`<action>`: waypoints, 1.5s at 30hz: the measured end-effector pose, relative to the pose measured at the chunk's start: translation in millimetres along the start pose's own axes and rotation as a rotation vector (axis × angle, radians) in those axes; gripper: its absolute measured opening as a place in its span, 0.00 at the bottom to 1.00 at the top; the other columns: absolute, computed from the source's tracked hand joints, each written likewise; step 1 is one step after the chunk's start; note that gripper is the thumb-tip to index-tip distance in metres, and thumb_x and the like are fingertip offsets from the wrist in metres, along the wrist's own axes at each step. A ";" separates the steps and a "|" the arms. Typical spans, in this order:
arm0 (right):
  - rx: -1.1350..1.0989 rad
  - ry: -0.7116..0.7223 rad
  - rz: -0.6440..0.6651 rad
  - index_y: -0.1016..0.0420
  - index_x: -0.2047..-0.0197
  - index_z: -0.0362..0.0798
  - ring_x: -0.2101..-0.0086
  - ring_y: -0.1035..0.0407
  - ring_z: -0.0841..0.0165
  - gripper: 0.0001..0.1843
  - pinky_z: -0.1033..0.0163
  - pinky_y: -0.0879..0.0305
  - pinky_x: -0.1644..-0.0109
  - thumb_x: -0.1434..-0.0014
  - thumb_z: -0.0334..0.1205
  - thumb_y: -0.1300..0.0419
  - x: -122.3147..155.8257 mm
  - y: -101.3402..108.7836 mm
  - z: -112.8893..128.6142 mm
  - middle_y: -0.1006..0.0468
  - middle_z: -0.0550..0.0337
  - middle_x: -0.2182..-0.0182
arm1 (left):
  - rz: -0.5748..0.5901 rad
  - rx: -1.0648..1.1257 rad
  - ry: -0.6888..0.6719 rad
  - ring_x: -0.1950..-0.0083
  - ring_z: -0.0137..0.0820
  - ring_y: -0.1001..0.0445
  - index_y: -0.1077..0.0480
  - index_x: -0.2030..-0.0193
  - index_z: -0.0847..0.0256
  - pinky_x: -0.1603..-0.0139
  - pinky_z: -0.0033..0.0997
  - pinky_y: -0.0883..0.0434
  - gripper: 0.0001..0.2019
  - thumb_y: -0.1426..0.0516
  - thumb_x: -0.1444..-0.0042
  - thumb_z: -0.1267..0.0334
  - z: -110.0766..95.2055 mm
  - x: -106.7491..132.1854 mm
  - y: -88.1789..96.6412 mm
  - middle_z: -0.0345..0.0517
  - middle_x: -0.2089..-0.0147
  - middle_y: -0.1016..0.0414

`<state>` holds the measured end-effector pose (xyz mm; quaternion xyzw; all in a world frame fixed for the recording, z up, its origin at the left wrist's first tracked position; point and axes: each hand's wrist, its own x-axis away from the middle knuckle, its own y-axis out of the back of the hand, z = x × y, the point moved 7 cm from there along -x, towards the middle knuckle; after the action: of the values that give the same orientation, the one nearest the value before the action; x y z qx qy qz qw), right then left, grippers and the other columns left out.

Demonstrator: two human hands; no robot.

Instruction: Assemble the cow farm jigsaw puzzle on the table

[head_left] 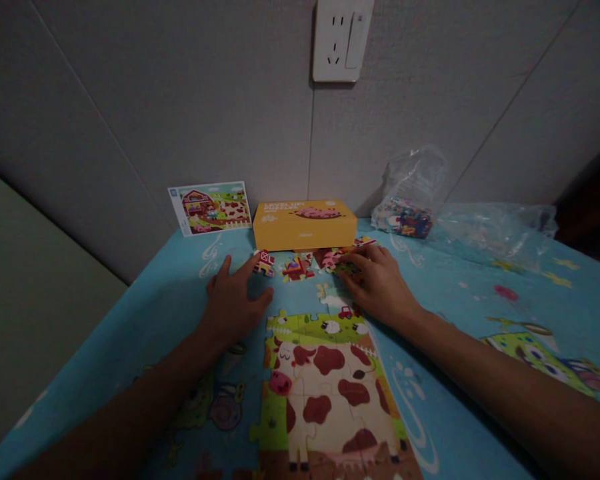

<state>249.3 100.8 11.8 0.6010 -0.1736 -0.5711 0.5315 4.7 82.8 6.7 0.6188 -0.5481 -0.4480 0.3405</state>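
Note:
A partly joined jigsaw [325, 393] with a brown-spotted cow lies on the blue cartoon cloth [130, 333]. My left hand [235, 300] rests flat on the cloth with fingers stretched out, its fingertip touching a loose red barn piece [264, 262]. My right hand [377, 280] lies over loose pieces [330, 259] in front of a yellow box [304, 225], fingers curled on them. Another loose piece [297, 268] sits between the hands.
A reference picture card [211, 207] leans on the wall at the back left. A clear bag of pieces [405, 213] and crumpled plastic [500, 230] lie at the back right. A wall socket [341, 40] is above. The table's left edge drops off.

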 end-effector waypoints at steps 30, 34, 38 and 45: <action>-0.010 -0.020 -0.013 0.22 0.52 0.46 0.54 0.37 0.53 0.15 0.46 0.38 0.51 0.39 0.35 0.45 1.2 1.9 0.7 0.27 0.46 0.55 | -0.087 0.003 0.077 0.28 0.54 0.50 0.43 0.31 0.61 0.32 0.58 0.46 0.31 0.47 0.42 0.60 6.5 -1.2 6.3 0.54 0.37 0.32; -0.004 -0.033 0.004 0.22 0.52 0.46 0.53 0.37 0.53 0.15 0.47 0.38 0.50 0.39 0.35 0.45 1.1 1.3 0.2 0.27 0.46 0.55 | -0.091 0.029 0.063 0.28 0.50 0.48 0.39 0.33 0.58 0.32 0.58 0.45 0.25 0.52 0.37 0.62 6.5 -2.5 6.4 0.52 0.40 0.28; 0.003 -0.044 0.015 0.21 0.51 0.46 0.53 0.36 0.53 0.15 0.47 0.38 0.48 0.39 0.35 0.44 0.9 0.8 0.0 0.27 0.46 0.54 | -0.077 0.056 0.044 0.28 0.45 0.47 0.35 0.35 0.56 0.32 0.54 0.45 0.22 0.55 0.34 0.59 5.7 -4.0 6.8 0.49 0.37 0.31; 0.003 -0.039 -0.005 0.21 0.53 0.46 0.53 0.35 0.53 0.14 0.47 0.37 0.49 0.40 0.35 0.44 0.6 2.9 0.9 0.26 0.46 0.56 | -0.122 0.104 -0.023 0.31 0.43 0.40 0.28 0.42 0.53 0.34 0.51 0.42 0.18 0.51 0.35 0.60 2.8 -3.5 11.9 0.47 0.42 0.25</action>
<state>249.8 98.9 14.1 0.5912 -0.1833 -0.5838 0.5254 -2.4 84.4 17.1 0.6629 -0.5357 -0.4458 0.2736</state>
